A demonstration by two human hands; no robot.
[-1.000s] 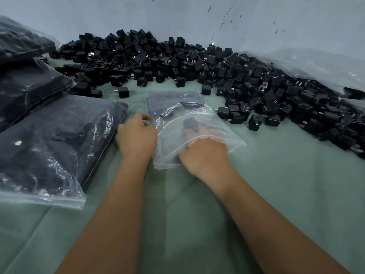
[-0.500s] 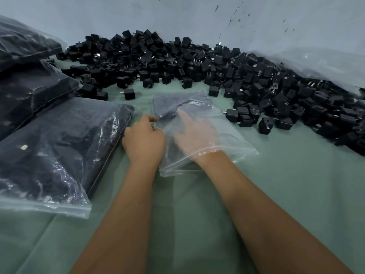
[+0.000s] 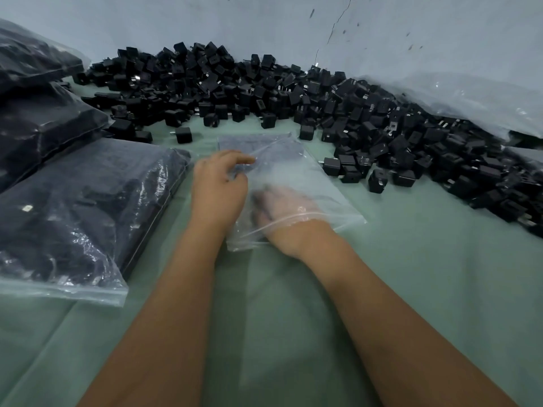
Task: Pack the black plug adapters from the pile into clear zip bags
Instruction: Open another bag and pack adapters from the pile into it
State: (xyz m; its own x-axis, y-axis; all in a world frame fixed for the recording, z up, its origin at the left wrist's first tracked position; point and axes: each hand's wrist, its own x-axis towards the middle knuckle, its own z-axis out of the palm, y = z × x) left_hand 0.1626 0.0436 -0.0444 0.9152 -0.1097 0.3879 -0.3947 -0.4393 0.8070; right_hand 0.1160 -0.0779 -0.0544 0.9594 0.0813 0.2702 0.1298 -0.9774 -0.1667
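Just before the pile [image 3: 293, 92], the zip bag [image 3: 305, 171] is pinched by the left hand [image 3: 219, 186], apparently to keep its mouth open around the right hand [image 3: 282, 205], whose grasp cannot be told.

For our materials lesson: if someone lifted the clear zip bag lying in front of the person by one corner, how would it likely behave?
The clear zip bag would probably flop and sag: its film already wrinkles around the right hand inside it. It seems nearly empty, so likely very light. The glossy film may slip between fingers; the left hand pinches its edge.
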